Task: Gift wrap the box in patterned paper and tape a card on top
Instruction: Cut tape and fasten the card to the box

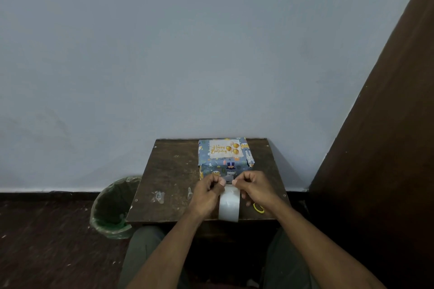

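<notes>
Both hands (231, 189) pinch a tape strip (229, 180) between curled fingertips.

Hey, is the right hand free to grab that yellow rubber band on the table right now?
Probably not yet. The right hand and left hand both pinch a strip from the clear tape roll. The yellow rubber band lies uncovered right beside that wrist.

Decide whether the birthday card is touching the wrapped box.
Touching: the head view shows the birthday card lying flat on top of the wrapped box.
</notes>
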